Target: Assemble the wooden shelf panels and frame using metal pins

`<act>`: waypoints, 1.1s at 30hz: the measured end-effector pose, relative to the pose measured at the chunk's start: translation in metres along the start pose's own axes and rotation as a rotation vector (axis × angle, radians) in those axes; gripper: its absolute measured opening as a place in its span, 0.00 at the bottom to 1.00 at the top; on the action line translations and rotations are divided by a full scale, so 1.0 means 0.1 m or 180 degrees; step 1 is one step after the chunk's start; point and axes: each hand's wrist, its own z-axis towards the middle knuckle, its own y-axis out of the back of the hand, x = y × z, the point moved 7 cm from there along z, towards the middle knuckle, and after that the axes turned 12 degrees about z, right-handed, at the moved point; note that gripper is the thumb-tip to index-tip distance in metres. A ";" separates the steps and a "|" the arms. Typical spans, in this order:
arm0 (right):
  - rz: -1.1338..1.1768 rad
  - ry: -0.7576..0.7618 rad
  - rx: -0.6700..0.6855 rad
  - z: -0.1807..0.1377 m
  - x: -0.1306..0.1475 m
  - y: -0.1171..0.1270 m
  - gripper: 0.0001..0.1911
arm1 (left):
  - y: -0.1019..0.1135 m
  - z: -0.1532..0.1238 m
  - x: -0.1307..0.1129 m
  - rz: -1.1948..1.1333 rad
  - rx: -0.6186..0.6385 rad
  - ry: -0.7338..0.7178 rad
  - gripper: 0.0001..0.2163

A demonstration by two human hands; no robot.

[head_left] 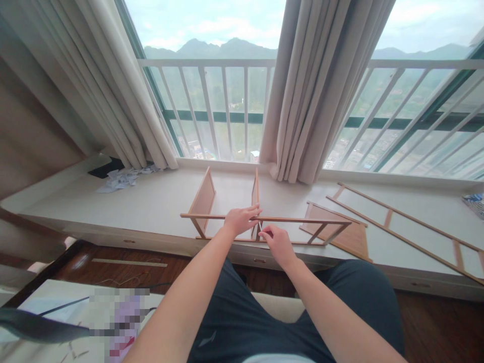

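Observation:
A brown wooden shelf frame (298, 220) stands on its edge on the white window ledge, with two boards, a left board (202, 201) and a middle board (256, 189), joined to it and pointing toward the window. My left hand (241, 220) grips the frame's upper rail where the middle board meets it, fingers reaching over the rail. Just right of that joint, my right hand (279, 242) is closed in a pinch against the middle crosspiece. A thin pale sliver shows by its fingertips, too small to name.
A loose wooden board (342, 229) lies right of the frame, beside a second ladder-like wooden frame (388, 218). Crumpled paper (119, 180) rests at the ledge's left end. Curtains (306, 91) hang to the ledge. Behind my left arm is a cluttered white table (56, 292).

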 end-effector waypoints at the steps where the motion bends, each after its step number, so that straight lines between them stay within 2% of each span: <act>1: 0.0001 0.0012 0.0002 0.00 -0.01 0.00 0.07 | 0.00 0.00 0.00 -0.0005 -0.0003 -0.0005 0.22; 23: -0.0027 0.0313 0.0018 0.05 -0.01 0.00 0.06 | -0.07 0.01 0.02 0.0004 -0.0042 0.0002 0.22; 33: 0.0540 0.0127 -0.0018 -0.02 -0.18 -0.08 0.06 | -0.05 0.01 0.02 0.0044 0.0027 -0.0025 0.24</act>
